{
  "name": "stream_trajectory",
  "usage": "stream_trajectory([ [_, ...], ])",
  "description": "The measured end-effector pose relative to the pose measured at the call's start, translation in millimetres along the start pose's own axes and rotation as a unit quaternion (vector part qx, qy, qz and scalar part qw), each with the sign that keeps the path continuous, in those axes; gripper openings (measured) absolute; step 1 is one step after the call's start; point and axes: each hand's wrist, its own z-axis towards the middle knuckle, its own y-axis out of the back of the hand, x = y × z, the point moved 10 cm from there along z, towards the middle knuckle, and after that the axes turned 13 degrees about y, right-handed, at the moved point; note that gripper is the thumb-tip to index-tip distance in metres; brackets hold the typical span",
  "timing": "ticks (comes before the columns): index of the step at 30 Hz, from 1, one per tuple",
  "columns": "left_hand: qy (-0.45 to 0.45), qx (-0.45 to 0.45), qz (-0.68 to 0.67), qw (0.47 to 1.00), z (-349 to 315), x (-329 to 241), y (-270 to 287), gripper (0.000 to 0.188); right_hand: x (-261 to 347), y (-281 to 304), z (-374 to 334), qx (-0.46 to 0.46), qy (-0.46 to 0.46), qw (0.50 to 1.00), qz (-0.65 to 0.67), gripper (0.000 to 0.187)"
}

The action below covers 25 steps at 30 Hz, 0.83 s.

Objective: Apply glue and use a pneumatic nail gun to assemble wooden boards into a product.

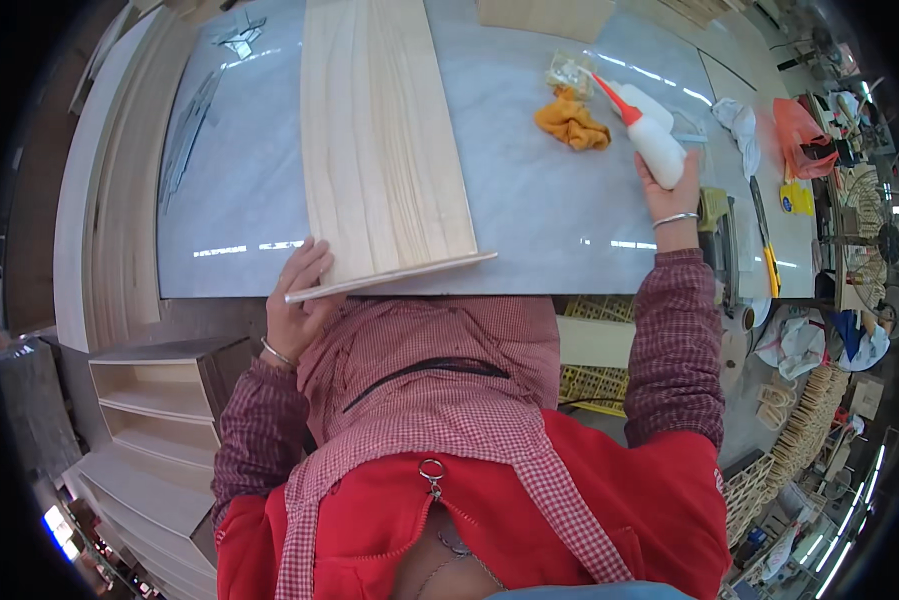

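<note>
A long pale wooden board [379, 130] lies on the grey work table [239, 200], running away from me. Across its near end a narrow wooden strip [399, 273] sits slightly slanted, at the table's front edge. My left hand [304, 285] is closed around the strip's left end, its fingers against the board's corner. On the right, my right hand [669, 190] grips a white squeeze bottle [657, 148] by its base. The bottle tilts, its red nozzle pointing up and to the left. Part of the palm is hidden behind it.
Beyond the bottle lie an orange cloth [573, 122], a small clear container [570, 72] and another white bottle [641, 100]. A yellow-and-black cutter [768, 255] rests at the right. Long boards [119, 180] line the table's left side. Below them stands a wooden shelf unit [159, 400].
</note>
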Motion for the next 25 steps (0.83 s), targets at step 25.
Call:
stream_trajectory([
  [25, 0.503, -0.51, 0.191, 0.672, -184, 60, 423, 0.054, 74, 39, -26, 0.094, 0.242, 0.82, -0.51, 0.052],
])
